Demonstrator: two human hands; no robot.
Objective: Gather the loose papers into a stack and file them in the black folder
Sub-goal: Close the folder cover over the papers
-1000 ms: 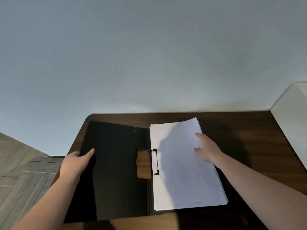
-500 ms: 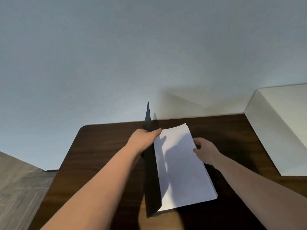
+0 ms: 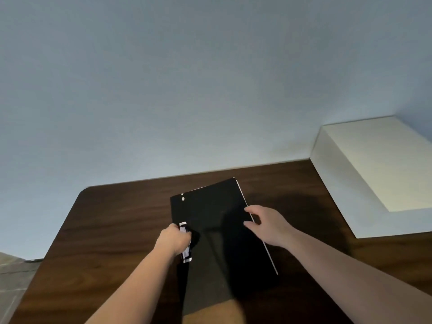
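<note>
Flat black rectangular plastic folder [image 3: 219, 230] lies closed on the dark brown wooden table [image 3: 105, 230], long axis running near-to-far, tilted slightly left at the far end. Thin white paper edges [image 3: 254, 228] show along its right side, so papers look filed. Left hand [image 3: 174, 240] grips the spine by the white label slot [image 3: 185, 242], fingers curled on it. Right hand [image 3: 266, 224] hovers at the right edge, fingers loosely spread, holding nothing. Left hand is nearer for lifting. White box [image 3: 374, 174] sits well apart right.
</note>
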